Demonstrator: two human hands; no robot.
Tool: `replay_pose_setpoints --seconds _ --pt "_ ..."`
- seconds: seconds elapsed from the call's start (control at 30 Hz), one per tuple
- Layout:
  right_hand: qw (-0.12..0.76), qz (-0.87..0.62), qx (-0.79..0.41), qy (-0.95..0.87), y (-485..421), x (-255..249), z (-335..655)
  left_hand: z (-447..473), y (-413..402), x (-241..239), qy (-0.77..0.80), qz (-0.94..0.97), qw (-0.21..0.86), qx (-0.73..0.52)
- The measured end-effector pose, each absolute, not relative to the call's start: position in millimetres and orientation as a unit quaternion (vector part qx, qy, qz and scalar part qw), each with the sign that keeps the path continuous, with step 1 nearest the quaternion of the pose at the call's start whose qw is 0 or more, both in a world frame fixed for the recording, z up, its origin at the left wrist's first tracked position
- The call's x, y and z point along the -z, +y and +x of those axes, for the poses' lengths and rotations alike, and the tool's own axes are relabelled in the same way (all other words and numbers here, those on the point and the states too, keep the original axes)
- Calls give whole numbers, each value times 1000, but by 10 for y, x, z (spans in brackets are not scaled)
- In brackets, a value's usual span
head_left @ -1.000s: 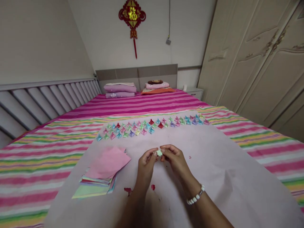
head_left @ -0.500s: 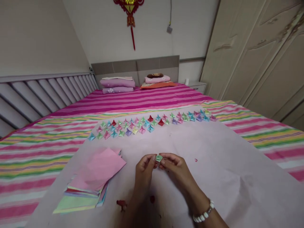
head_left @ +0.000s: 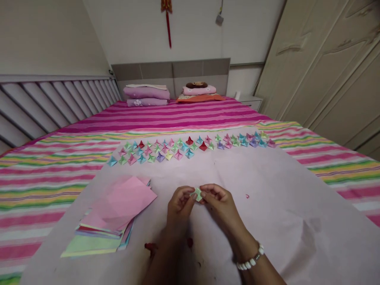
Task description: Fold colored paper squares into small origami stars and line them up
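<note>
Between my two hands is a small folded piece of pale green paper (head_left: 198, 194), held just above the pale sheet. My left hand (head_left: 181, 206) pinches its left side with thumb and fingers. On the other side, my right hand (head_left: 218, 202) grips the right edge the same way; a white bead bracelet (head_left: 251, 261) circles that wrist. Beyond the hands, several small folded paper pieces (head_left: 160, 157) in many colours stand in rows. To the left lies a loose stack of coloured paper sheets (head_left: 127, 202), pink on top and green at the bottom.
A large pale sheet (head_left: 261, 229) covers the front of the striped bed (head_left: 38, 178). Red scraps (head_left: 151, 247) lie near my left forearm, and a tiny pink scrap (head_left: 247, 196) lies to the right. Folded purple bedding (head_left: 147, 93) rests by the headboard (head_left: 154, 70).
The green paper has been turned, now showing a paler, flatter diamond-shaped face. Both hands keep hold of it. The camera view has tipped slightly downward.
</note>
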State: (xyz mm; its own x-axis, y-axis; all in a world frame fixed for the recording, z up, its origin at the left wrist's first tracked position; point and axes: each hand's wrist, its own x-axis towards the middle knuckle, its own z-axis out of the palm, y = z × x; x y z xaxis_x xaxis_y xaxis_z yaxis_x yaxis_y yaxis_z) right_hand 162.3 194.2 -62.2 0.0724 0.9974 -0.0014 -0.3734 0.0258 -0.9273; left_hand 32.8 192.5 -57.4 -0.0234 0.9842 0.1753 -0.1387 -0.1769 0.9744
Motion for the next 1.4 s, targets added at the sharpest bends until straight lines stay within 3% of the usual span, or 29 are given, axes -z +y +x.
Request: replay_pose_setpoints --seconds 0.63,1.4 --pt "554 -461 -439 -536 1919 714 1653 318 1927 712 471 670 275 -504" --pt "520 -527 -386 -550 1886 658 1636 301 1930 741 486 689 235 -484"
